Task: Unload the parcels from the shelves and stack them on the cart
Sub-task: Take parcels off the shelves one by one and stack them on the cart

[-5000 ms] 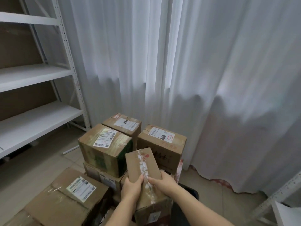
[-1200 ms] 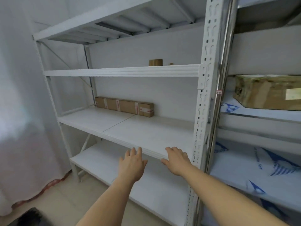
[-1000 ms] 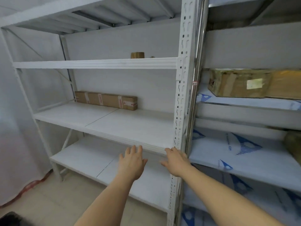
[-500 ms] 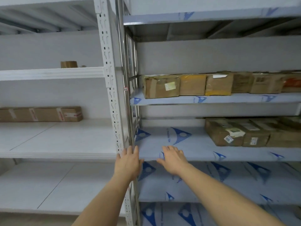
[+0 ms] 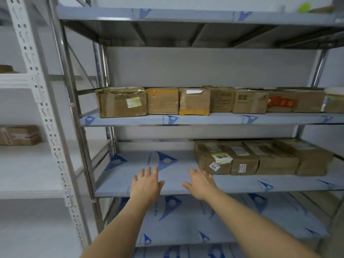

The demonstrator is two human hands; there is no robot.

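Several brown cardboard parcels stand in a row on the upper shelf [image 5: 186, 120] of a grey metal rack; the leftmost one [image 5: 121, 102] is wrapped in tape. Several more parcels sit on the middle shelf [image 5: 130, 175] at the right, the nearest [image 5: 214, 159] bearing white labels. My left hand [image 5: 146, 185] and my right hand [image 5: 201, 182] are stretched out in front of the middle shelf, fingers straight, holding nothing. The right hand is just left of the labelled parcel and does not touch it. The cart is out of view.
A white rack [image 5: 37, 90] stands at the left with a long flat box [image 5: 20, 135] on its middle shelf and a small brown object [image 5: 5, 68] above. The bare lower shelf [image 5: 186, 220] of the grey rack is beneath my arms.
Five seconds ago both hands held a parcel over the stacked boxes. Since then my view has swung right from the white rack to the grey one, with both hands still outstretched and empty.
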